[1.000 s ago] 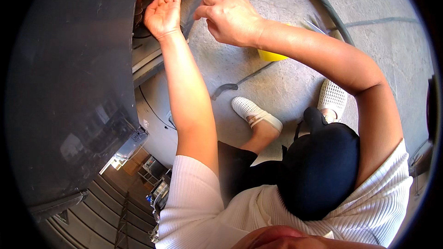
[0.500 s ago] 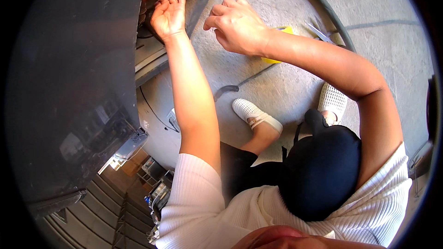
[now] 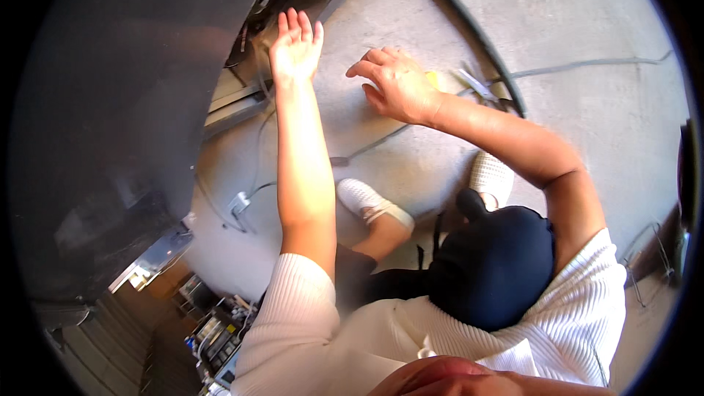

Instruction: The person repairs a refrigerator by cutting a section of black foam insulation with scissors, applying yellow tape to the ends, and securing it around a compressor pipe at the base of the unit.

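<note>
My left hand [image 3: 295,51] is raised beside the open edge of a large dark panel [image 3: 125,125], palm showing and fingers stretched out. Nothing shows in it. Dark parts and wires [image 3: 249,44] are visible in the opening next to it. To its right, my right hand [image 3: 396,86] hovers over the concrete floor, fingers loosely bent and thumb apart, with no object seen in it. A yellow thing [image 3: 433,79], mostly hidden, shows just behind that hand. Farther right lies a bladed tool that looks like scissors [image 3: 478,86], somewhat blurred.
A thick black tube [image 3: 480,40] lies on the concrete floor [image 3: 587,15] at the far right. A grey cable [image 3: 381,139] crosses the floor under my right arm. A white plug-like block [image 3: 240,204] with a cord lies left of my left forearm. Cluttered shelves [image 3: 216,337] stand at lower left.
My left hand has come away from the dark opening, its fingers straightening. My right hand sits slightly lower in view. The whole view has shifted, showing more of the black tube.
</note>
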The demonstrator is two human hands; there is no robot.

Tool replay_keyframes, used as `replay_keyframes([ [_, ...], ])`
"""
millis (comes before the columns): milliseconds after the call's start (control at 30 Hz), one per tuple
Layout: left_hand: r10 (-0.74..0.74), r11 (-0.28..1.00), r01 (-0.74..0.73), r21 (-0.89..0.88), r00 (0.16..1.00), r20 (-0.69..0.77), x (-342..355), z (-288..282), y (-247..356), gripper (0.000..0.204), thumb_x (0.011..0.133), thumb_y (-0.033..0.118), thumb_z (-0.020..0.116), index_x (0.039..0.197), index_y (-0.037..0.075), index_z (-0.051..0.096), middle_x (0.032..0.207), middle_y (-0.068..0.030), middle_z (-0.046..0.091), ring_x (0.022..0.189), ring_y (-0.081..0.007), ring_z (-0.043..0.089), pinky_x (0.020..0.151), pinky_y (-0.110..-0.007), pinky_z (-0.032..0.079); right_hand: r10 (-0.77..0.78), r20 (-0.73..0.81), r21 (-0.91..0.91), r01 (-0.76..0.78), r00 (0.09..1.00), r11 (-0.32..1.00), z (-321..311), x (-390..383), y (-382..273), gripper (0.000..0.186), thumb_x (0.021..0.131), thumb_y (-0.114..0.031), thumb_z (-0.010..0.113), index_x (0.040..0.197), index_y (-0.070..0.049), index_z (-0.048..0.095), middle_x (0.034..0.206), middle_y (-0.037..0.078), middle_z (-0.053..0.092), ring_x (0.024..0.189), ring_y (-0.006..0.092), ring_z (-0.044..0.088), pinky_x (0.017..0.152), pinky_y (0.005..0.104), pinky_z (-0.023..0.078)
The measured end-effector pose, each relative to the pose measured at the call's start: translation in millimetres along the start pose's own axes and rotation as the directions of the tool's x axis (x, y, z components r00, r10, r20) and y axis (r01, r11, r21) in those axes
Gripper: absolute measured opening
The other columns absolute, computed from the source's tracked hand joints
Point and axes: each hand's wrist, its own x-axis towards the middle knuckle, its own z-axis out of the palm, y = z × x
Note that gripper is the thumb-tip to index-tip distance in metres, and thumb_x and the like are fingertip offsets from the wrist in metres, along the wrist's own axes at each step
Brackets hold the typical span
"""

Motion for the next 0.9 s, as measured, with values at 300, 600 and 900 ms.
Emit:
replay_keyframes([
  [300,-0.127,0.978,0.15,0.147,0.98,-0.154,-75.1,-70.7,-80.8,0.038,0.09,0.004,0.053,0.124,0.019,0.053,0.113,0.0055,0.058,0.104,-0.0105,0.054,0.096,-0.036,0.041,0.359,-0.279,-0.516,-0.455,0.89,0.726,-58.1,-77.5,103.6,0.046,0.071,-0.028,0.078,0.105,-0.011,0.053,0.097,0.012,0.057,0.092,0.0325,0.06,0.076,0.0421,0.049],
  [600,-0.111,0.925,0.107,0.366,0.994,-0.011,-83.4,-25.3,-91.0,0.034,0.095,0.014,0.053,0.128,0.014,0.051,0.12,0.0014,0.057,0.107,-0.0111,0.053,0.096,-0.032,0.04,0.684,0.013,-0.153,-0.675,0.729,0.722,-85.0,-92.5,165.0,0.044,0.076,-0.034,0.075,0.108,-0.009,0.056,0.097,0.009,0.067,0.091,0.0202,0.066,0.078,0.0354,0.05],
  [900,-0.293,0.903,0.187,0.386,0.927,0.236,-101.1,15.4,-98.1,0.039,0.093,0.033,0.061,0.122,0.009,0.053,0.124,-0.0044,0.058,0.109,-0.0163,0.055,0.094,-0.032,0.043,0.225,0.653,0.744,-0.668,0.723,-0.01,-98.1,-73.2,63.3,0.031,0.098,-0.023,0.049,0.118,-0.001,0.058,0.109,0.007,0.065,0.099,0.0122,0.058,0.086,0.0258,0.045],
])
